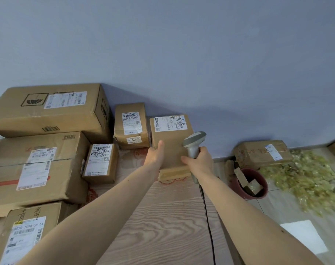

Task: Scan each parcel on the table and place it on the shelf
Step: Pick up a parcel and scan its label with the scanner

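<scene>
Brown cardboard fills the grip of both hands: the left hand [155,156] holds the left edge of a parcel [172,144], thumb up over its top face and fingers hidden behind the side. The right hand [198,159] curls round the handle of a grey scanner [193,143] while its fingers also press the parcel's right edge, so the scanner head stands just over the box, at 1 o'clock from the hand. A black cable [207,213] runs from the handle down toward 6 o'clock across the wooden table [163,217].

The held parcel sits at the table's far end, close to the blue-grey wall [182,44], with a white label [170,123] on its far part. At 10 o'clock from it, just beside, stands a taller box [131,126] with a handwritten label. At 9 o'clock lies a small box [100,162], and past that a stack of large boxes [38,165], topped at 10 o'clock by the biggest carton [50,109]. Another box [25,234] lies at 7 o'clock by the near edge.

On the floor at 3 o'clock is a taped parcel [262,153] against the wall, a dark red bin [249,183] holding cardboard scraps, a heap of yellowish packing filler [306,178], and at 5 o'clock a white sheet [304,236].
</scene>
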